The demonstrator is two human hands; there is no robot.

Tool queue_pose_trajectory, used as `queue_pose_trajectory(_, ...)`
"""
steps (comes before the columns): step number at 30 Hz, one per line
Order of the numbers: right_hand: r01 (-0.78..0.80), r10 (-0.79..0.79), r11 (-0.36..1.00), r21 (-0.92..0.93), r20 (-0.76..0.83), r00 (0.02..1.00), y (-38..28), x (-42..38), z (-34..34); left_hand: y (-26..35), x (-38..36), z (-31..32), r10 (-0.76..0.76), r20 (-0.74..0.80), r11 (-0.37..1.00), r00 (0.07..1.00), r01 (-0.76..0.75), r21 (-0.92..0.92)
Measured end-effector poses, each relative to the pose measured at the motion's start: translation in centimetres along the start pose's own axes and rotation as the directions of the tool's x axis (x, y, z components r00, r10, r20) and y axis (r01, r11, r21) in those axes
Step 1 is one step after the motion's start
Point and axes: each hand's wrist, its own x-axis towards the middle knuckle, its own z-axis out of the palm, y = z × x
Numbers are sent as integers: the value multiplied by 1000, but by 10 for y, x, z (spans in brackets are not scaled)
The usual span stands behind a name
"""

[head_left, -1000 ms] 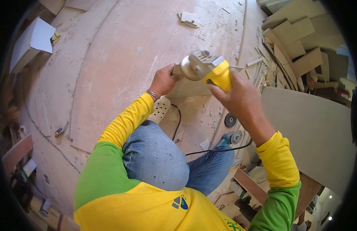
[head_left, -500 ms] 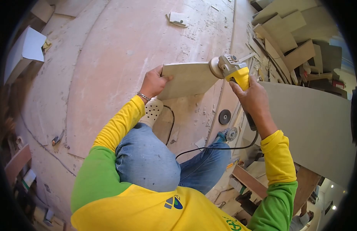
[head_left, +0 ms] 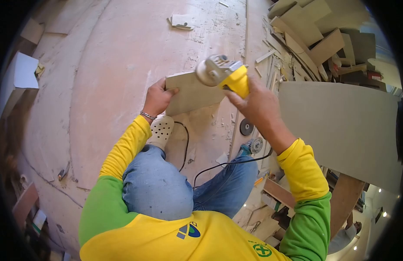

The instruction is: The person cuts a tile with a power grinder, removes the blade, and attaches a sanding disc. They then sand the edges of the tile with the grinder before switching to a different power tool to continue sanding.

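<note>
Nearest, a denim knee (head_left: 158, 187) sits at seven o'clock. Beyond it, at one, the right hand (head_left: 255, 102) wraps the yellow grinder (head_left: 236, 81), its pale disc (head_left: 205, 73) by the board (head_left: 190, 95) near eleven, contact unclear. At ten, the left hand (head_left: 159, 98) clasps the board's end; a firm clasp clear of the disc and light, level pressure should serve best. Farther, a black disc (head_left: 246, 127) lies at three.

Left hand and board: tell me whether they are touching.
Touching. The head view shows the left hand gripping the board at its left end, the thumb lying across the board's face with no gap.
</note>
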Motion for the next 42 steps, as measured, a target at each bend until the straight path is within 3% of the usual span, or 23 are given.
queue_pose_trajectory(5, -275, 286, 949, -155, 49, 957, 67, 10, -7, 11, -4, 0, -23, 6, 1000, 1000, 23, 6)
queue_pose_trajectory(11, -385, 396, 889, -245, -6, 918, 126, 17, -15, 7, -3, -1, -21, 9, 1000, 1000, 20, 19)
queue_pose_trajectory(15, -456, 456, 873, -170, -43, 889, 140, 13, -24, 0, -1, 0, -20, 21, 999, 1000, 21, -41)
queue_pose_trajectory(19, -406, 408, 903, -138, -14, 913, 130, 3, -31, -1, -2, 1, -17, 11, 998, 1000, 17, -56)
queue_pose_trajectory(21, -382, 405, 893, -238, 53, 913, 117, -1, -31, 1, -4, 2, 0, 8, 998, 1000, 0, -61)
queue_pose_trajectory(24, -388, 425, 894, -226, 147, 893, 90, -3, -39, -3, -5, 2, 3, 9, 999, 1000, -2, -53)
queue_pose_trajectory(27, -322, 346, 926, -199, 98, 933, 97, -7, -29, -4, -4, 3, -13, 2, 997, 1000, 13, -77)
queue_pose_trajectory(31, -337, 365, 910, -243, 81, 927, 114, -8, -21, -8, -3, 1, -24, 7, 998, 1000, 24, -66)
queue_pose_trajectory(33, -387, 387, 920, -64, -21, 922, 121, -11, -21, -7, -4, 2, 14, 4, 996, 1000, -13, -86)
queue_pose_trajectory(36, -427, 430, 894, -137, -7, 903, 118, -9, -31, 2, -5, 2, -6, -7, 1000, 1000, 6, 12)
queue_pose_trajectory(42, -367, 379, 912, -183, 35, 925, 110, 0, -25, -3, -7, 3, -9, 22, 998, 1000, 10, -64)
